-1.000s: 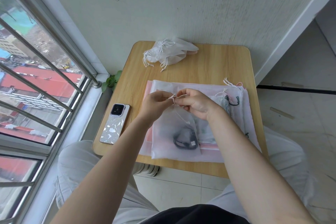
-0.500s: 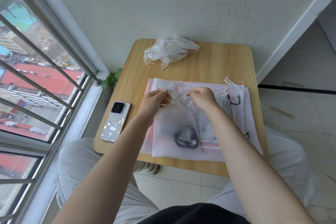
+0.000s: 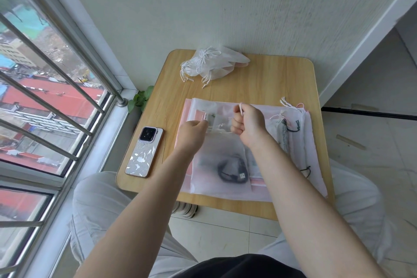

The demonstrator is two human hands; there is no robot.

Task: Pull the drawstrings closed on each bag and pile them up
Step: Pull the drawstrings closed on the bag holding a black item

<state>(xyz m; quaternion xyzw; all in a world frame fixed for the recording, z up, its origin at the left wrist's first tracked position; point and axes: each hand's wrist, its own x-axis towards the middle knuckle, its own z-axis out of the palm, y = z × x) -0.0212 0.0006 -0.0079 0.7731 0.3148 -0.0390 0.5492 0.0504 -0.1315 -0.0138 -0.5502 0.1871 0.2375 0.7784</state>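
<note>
Table (image 3: 270, 79): light wood-grain top, smooth, satin finish, rounded corners. Bag (image 3: 216, 165) under the hands: thin, translucent white cloth, matt, with a dark, slightly glossy cable (image 3: 232, 170) showing through it. Drawstring (image 3: 241, 108): white cord. Flat stack of bags (image 3: 313, 165) beneath: same sheer white and pale pink fabric, matt. Pile of closed bags (image 3: 214, 64) at the far edge: same sheer white fabric, crumpled, with white cords. Phone (image 3: 144, 152): glossy case, silvery reflective patches, dark glossy camera block. Window bars (image 3: 56, 70): smooth metal, dull sheen. Wall (image 3: 225, 7): matt, rough streaked texture. Floor (image 3: 370, 146): smooth pale tiles, marked. Trousers (image 3: 112, 210): light matt cloth.
</note>
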